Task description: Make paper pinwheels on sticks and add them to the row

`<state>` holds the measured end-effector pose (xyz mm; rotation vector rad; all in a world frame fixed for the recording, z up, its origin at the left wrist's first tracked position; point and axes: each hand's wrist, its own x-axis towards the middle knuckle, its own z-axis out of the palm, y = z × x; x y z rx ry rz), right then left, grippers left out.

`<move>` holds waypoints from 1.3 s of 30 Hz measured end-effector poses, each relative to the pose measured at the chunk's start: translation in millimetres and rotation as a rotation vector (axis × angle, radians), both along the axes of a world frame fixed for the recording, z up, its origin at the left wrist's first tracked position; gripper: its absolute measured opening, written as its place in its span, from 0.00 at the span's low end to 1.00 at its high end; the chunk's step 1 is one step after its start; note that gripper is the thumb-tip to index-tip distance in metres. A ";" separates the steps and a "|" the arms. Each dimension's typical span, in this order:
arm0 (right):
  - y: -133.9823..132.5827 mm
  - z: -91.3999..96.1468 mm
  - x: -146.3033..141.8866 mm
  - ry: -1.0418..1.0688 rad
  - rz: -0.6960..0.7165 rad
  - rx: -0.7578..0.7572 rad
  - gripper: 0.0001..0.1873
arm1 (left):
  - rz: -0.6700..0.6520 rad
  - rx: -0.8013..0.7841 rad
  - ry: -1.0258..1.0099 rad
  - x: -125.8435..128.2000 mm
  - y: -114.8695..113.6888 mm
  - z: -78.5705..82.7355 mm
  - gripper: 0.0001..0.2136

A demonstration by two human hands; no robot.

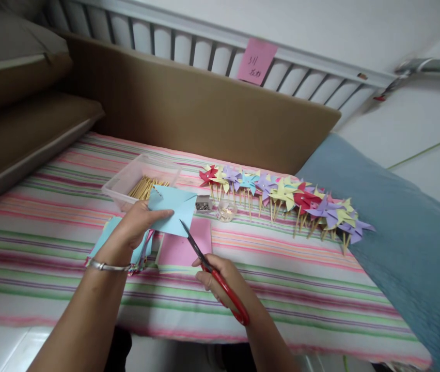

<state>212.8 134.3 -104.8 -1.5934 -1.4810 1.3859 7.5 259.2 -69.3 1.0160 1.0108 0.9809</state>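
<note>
My left hand (pixel 138 222) pinches a light blue paper square (pixel 175 209) by its left side, thumb on top. A slit shows near the square's upper right corner. In my right hand (pixel 223 279) is a pair of scissors with red handles (pixel 235 305), its dark blades meeting the square's lower right corner. Below the square lies a pink sheet (pixel 197 245) on the striped cloth. Beneath my left wrist sits a stack of coloured paper (pixel 107 235), partly hidden by the arm.
Behind the square stands a clear plastic box (pixel 123 181) of wooden sticks (pixel 142 187). Beside it are a small box of metal pins (pixel 203 205) and a round clear dish (pixel 226 211). Several paper pinwheels on sticks (pixel 284 194) lie to the right. A brown board (pixel 204 113) stands at the back.
</note>
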 end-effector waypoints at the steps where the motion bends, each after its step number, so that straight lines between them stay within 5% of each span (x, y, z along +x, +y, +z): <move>1: -0.4 0.2 0.4 -0.004 0.002 0.005 0.15 | -0.007 -0.006 -0.003 1.4 -0.8 1.0 0.14; 39: -1.2 3.3 -2.0 -0.030 -0.022 0.014 0.17 | -0.075 -0.028 0.003 1.2 -5.7 7.9 0.12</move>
